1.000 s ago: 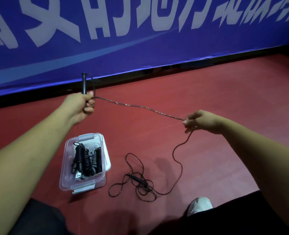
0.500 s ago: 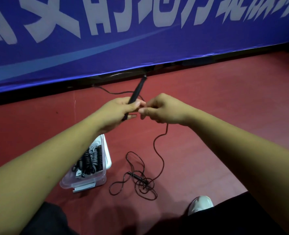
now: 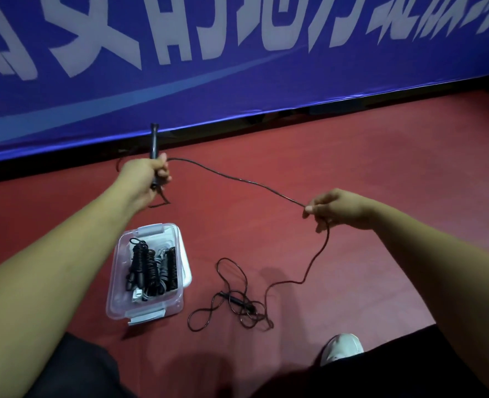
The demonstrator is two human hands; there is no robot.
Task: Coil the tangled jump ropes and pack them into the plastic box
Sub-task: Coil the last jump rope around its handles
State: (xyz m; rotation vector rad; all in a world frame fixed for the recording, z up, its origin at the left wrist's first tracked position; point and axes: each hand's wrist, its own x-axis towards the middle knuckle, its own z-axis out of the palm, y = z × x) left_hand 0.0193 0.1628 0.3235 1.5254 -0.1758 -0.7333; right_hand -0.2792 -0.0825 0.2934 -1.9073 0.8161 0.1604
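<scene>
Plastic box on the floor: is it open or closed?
Open: the plastic box has no lid on top, and coiled ropes lie exposed inside.

Red floor (image 3: 352,156) — blue banner (image 3: 237,90) with white lettering behind, dim light.

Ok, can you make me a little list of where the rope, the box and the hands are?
left hand: grips the black handle, pointing up
right hand: pinches the cord
cord path: runs from hand to hand, then hangs down to the red floor
tangle: loose loops on the floor, right of the box
plastic box: open, with coiled ropes inside
</scene>
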